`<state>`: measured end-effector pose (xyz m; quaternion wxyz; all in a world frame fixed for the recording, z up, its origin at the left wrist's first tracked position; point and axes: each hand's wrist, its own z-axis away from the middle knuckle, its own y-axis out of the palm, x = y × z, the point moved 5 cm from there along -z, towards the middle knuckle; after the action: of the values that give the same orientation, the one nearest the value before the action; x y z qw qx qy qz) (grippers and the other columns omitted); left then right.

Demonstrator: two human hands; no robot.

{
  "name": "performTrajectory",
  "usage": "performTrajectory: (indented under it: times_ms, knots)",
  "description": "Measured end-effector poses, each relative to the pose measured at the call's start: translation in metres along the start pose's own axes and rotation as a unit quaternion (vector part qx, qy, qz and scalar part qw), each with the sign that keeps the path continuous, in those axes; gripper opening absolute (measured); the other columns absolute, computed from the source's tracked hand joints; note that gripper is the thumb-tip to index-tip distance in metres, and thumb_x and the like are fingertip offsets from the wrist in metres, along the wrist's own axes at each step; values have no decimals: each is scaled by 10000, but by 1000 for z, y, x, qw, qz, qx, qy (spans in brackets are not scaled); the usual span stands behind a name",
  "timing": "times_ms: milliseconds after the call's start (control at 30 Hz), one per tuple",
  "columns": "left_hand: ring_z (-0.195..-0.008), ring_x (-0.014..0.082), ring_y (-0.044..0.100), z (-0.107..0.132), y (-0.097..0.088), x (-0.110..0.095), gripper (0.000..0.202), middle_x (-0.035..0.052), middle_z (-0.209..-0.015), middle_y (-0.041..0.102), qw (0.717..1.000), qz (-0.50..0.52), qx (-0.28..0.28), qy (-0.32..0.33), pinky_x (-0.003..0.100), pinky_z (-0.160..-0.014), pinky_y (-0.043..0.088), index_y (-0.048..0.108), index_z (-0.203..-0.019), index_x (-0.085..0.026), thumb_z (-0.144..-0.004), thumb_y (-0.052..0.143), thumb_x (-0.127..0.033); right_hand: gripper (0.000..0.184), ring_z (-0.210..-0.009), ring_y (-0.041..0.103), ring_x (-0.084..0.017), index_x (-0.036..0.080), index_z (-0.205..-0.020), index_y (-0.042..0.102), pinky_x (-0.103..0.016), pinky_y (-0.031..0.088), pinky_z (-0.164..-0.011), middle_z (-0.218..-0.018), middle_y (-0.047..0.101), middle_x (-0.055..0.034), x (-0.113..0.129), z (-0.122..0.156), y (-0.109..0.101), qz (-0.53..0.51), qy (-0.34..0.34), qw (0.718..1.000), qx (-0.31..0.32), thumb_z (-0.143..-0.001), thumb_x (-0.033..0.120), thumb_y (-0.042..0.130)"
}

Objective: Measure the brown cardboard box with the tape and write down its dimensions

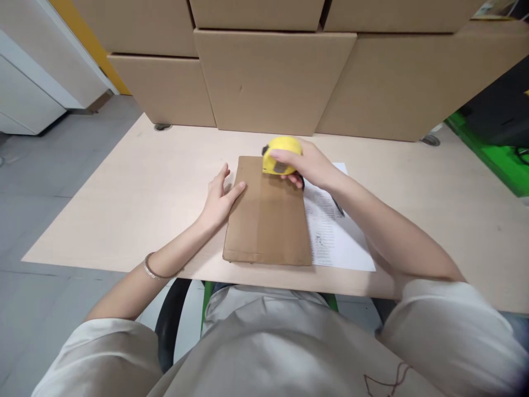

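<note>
A flat brown cardboard box [268, 218] lies on the light wooden table [136, 198] in front of me. My left hand [219, 198] rests open at its left edge, fingers stretched out and touching the cardboard's upper left side. My right hand [309, 164] grips a yellow tape measure [281, 155] over the box's far right corner. No tape blade is visibly drawn out.
A printed white sheet [334, 231] lies under the box's right side, with a dark pen [338, 207] on it beneath my right forearm. Large cardboard boxes [273, 77] are stacked along the table's far edge. A white cabinet [37, 71] stands left, green equipment [496, 154] right.
</note>
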<state>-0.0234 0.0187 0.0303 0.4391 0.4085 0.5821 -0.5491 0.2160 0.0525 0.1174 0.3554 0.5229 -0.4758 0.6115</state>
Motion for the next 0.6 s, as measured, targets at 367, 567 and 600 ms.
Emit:
performTrajectory:
  times_ms: [367, 567, 600]
  knots:
    - [-1756, 312, 363, -29, 25, 8, 1105, 142, -1874, 410, 981, 175, 54, 62, 509, -1409, 338, 165, -1849, -327, -965, 810, -482, 401, -437, 421, -99, 239, -875, 672, -258, 291, -338, -622, 589, 19, 6, -64, 56, 111, -33, 991, 60, -895, 570, 897]
    - [-1800, 262, 217, -28, 28, 17, 1104, 113, -1894, 344, 977, 192, 79, 47, 499, -1448, 236, 47, -1868, -299, -1005, 731, -379, 315, -414, 464, -111, 214, -924, 761, -258, 340, -334, -624, 645, 0, -4, -32, -2, 97, -6, 995, 32, -893, 496, 898]
    - [-1800, 261, 212, -29, 28, 17, 1094, 113, -1889, 353, 977, 193, 80, 51, 503, -1451, 223, 55, -1869, -297, -1007, 724, -363, 310, -422, 475, -113, 211, -921, 767, -259, 347, -337, -658, 675, -13, -7, -24, -16, 95, -3, 995, 18, -891, 491, 896]
